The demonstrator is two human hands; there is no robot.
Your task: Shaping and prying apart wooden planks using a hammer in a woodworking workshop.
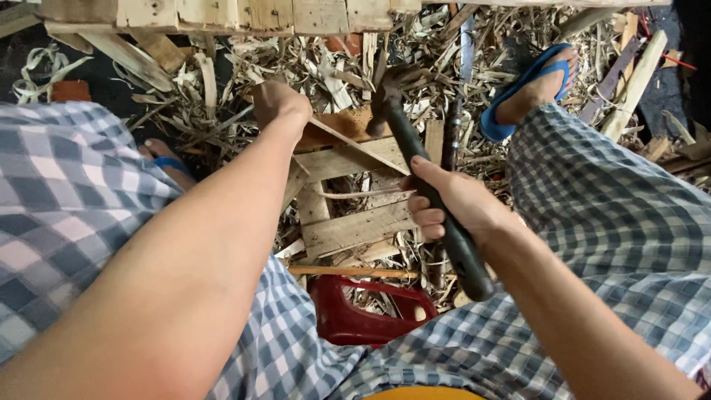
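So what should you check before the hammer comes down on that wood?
1. Right hand wrapped firmly round the hammer handle: ok.
2. Hammer head above the wooden frame, clear of the body: ok.
3. Left hand away from the strike spot: not ok, it rests on the wood close to the hammer head.
4. Nail or target visible: cannot tell, the left hand and scraps hide it.
5. Feet protected: not ok, the right foot wears only an open blue sandal among the wood shavings.
6. Frame lying steady: cannot tell, it sits on loose scraps.
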